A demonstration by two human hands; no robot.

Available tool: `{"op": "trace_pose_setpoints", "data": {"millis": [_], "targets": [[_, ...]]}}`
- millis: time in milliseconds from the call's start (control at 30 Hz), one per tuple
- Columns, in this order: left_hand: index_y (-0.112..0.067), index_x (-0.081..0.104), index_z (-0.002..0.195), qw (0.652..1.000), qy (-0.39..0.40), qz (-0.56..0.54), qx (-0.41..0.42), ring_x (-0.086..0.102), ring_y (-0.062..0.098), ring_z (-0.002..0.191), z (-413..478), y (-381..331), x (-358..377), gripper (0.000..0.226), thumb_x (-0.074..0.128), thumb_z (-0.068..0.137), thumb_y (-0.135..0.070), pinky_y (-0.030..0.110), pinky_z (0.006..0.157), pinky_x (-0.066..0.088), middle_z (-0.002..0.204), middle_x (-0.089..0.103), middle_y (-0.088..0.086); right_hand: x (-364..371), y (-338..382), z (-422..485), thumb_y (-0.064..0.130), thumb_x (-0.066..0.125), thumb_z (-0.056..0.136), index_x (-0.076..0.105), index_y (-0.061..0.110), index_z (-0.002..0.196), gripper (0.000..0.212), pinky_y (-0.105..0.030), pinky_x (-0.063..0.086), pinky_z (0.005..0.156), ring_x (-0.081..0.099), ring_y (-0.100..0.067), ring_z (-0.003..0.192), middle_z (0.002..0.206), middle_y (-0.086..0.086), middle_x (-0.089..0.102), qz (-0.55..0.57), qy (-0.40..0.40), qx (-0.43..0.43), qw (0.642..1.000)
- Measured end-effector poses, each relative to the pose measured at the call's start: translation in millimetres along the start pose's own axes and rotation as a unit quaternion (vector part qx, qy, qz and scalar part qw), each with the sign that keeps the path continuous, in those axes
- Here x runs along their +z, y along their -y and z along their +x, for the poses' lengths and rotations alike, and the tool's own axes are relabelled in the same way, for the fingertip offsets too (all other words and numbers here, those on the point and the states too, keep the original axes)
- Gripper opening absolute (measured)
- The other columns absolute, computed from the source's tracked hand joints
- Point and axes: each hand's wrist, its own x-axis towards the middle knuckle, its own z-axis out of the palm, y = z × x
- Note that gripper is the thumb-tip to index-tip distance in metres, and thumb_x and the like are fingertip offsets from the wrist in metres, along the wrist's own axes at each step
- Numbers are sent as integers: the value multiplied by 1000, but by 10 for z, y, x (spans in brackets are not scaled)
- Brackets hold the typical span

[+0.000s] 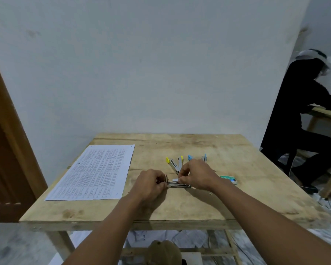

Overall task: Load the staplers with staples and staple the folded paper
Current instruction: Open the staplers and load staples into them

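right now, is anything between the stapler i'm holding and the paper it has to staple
Nothing visible does. Apart from the left hand gripping it, only bare table lies between the stapler and the paper to its left.

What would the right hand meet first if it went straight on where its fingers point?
The right hand points left: first the opened silver metal stapler it pinches, then probably the left hand.

Staplers: 3, all right of the white printed paper sheet [96, 173] (1 sheet). That is 1 yellow-tipped metal stapler [175, 165], 1 blue-tipped metal stapler [190, 157] and 1 plain silver metal stapler [179, 185]. 1 green cardboard staple box [229, 179], farthest right of the sheet. Hands: 2, left hand [151, 183] and right hand [196, 175]. 1 light wooden worktop [237, 197].
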Motion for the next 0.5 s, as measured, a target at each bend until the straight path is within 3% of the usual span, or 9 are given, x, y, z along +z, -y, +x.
{"op": "trace_pose_setpoints", "data": {"millis": [333,500], "targets": [[-17,75,90,999,-16,-42,0,63,9,78,7,85,21,10,71,83,-22,18,66,47,81,70,-5,86,56,40,21,74,80,79,20,84,7,-31,54,72,67,-14,78,81,1,76,-20,26,-6,999],[-17,74,88,999,-13,-45,5,58,1,69,9,92,-6,7,71,83,-20,9,58,38,76,67,-8,105,90,81,18,72,82,79,18,86,8,-25,46,66,67,-13,79,84,0,76,-3,22,-5,1000]]}}
